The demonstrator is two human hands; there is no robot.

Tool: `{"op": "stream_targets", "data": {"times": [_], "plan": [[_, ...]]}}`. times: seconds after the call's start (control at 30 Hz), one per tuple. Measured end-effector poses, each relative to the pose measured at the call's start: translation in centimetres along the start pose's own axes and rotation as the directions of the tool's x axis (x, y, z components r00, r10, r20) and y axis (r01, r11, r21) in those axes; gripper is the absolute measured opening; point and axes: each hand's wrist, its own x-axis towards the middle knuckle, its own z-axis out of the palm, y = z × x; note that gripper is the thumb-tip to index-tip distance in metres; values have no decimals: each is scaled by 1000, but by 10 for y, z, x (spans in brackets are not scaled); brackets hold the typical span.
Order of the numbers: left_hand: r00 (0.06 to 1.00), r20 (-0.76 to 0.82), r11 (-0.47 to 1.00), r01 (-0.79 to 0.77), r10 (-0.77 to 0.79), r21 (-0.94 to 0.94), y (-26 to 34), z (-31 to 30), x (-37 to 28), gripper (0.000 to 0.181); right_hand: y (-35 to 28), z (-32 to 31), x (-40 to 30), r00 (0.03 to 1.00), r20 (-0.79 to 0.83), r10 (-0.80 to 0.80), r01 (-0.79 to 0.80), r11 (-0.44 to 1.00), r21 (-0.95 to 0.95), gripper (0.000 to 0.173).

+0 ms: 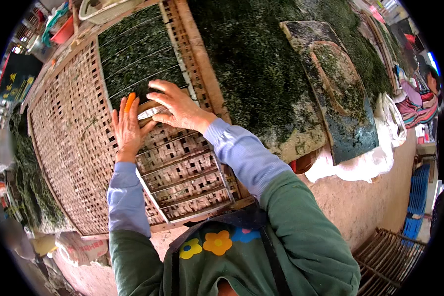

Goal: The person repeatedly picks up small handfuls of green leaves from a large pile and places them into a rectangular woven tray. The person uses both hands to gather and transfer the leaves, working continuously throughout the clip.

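A long metal frame (153, 192) with thin crossbars lies on a woven bamboo mat (70, 144). Dark green shredded leafy material (138, 55), perhaps seaweed, fills its far sections, while woven bamboo shows through the near ones. My left hand (127, 127), an orange wrap on one finger, rests at the frame's left side by the edge of the green layer. My right hand (179, 109) is bent over the same edge with its fingers spread. Between the hands lies a flat strip (150, 112), partly hidden by my fingers; whether either hand grips it is unclear.
A large heap of the green material (251, 74) covers the surface at right, with a worn board (349, 127) on it. White sacking (366, 162) hangs below the board. A pale basket (105, 11) stands at the far edge. A slatted rack (388, 255) is at lower right.
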Motion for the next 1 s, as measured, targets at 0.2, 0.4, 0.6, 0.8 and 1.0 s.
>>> {"op": "stream_targets", "data": {"times": [0.2,0.4,0.6,0.8,1.0], "plan": [[1000,24,998,-4,2,58,-18,14,-7,85,0,-129,-130,818,-324,475,-569,590,-573,75],[999,44,998,-18,16,61,-15,12,-3,89,59,-145,-151,599,-227,768,-669,324,-669,70],[984,179,997,13,-25,71,-8,-5,-2,81,71,-193,-129,683,-156,714,-662,514,-546,44],[992,125,988,11,8,-152,35,-43,23,70,14,-247,-93,898,-56,437,-383,711,-590,36],[988,54,415,-12,146,-910,165,-101,128,72,-38,-299,-46,971,-45,236,-218,789,-574,36]]}}
